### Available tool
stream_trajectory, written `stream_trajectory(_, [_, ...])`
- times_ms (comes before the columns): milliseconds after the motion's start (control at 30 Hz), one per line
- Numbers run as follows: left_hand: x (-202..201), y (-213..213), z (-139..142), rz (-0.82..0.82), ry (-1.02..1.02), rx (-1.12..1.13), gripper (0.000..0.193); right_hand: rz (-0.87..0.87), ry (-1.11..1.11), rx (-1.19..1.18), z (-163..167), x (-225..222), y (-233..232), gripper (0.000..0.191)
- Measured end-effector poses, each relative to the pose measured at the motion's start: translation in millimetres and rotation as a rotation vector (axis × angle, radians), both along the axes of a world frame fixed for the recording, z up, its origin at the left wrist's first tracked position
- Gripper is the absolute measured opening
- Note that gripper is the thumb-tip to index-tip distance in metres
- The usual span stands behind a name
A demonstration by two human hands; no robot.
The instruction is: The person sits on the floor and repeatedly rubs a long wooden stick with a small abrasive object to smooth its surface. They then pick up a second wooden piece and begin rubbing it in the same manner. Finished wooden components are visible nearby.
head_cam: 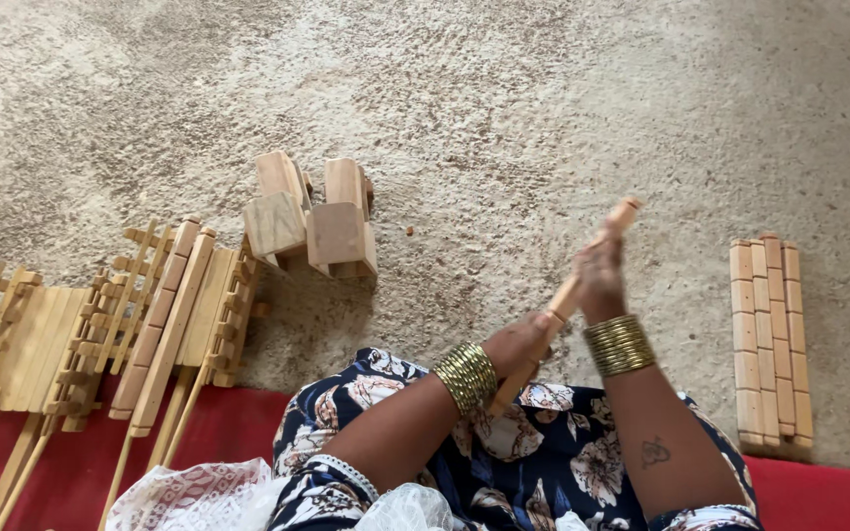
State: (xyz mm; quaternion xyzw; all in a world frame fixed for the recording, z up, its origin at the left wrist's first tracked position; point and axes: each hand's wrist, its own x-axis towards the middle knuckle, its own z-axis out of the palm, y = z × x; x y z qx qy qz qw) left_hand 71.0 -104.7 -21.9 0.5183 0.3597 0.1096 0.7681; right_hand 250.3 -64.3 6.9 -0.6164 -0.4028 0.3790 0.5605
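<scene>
A long pale wooden stick (571,292) slants from my lap up toward the right. My left hand (518,341) grips its lower part, near my knee. Higher up, my right hand (600,275) closes around it just below the notched top end. Both wrists carry stacks of gold bangles. Below the hands lies my dark floral dress (533,462).
Two wooden blocks (312,221) stand on the sandy concrete floor ahead. At the left lie several slatted wooden assemblies (164,315) with long sticks. A row of notched wooden bars (769,339) rests at the right. A red mat (819,497) runs along the bottom.
</scene>
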Motion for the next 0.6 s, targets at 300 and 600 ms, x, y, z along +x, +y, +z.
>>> stream_trajectory(300, [-24,33,26,0.35,-0.095,-0.27,0.07,0.351,-0.533,0.262,-8,-92,-31,0.07])
stream_trajectory(600, [-17,-7,48,-0.134,-0.074,-0.078,0.058,-0.108,-0.229,-0.035,9,20,6,0.08])
